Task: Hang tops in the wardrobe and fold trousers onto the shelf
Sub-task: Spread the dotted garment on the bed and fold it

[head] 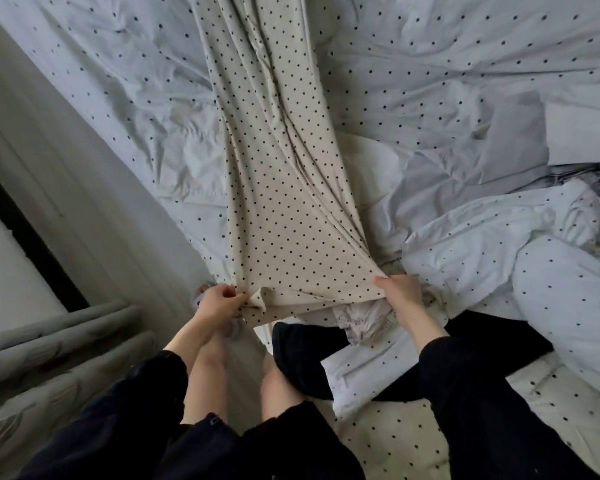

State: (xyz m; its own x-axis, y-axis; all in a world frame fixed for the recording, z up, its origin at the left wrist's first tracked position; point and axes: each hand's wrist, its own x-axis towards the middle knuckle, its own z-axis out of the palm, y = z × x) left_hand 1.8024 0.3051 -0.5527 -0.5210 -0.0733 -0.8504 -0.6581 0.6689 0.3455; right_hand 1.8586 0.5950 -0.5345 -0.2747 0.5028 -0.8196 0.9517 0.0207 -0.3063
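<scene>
Beige polka-dot trousers point(274, 168) lie stretched lengthwise over the bed, running from its near edge to the top of the view. My left hand point(215, 301) pinches the left corner of their near end. My right hand point(400, 292) grips the right corner, fingers curled into the cloth. The near end is pulled taut between both hands. A black garment point(302, 358) lies under my right forearm at the bed's edge, partly hidden by my sleeve.
The bed carries a crumpled white dotted duvet point(465, 81). A pale lacy garment point(364, 320) sits under the trousers' end. Blue-and-white clothing point(596, 181) is piled at the right. A grey radiator point(49, 358) stands at lower left beside the floor.
</scene>
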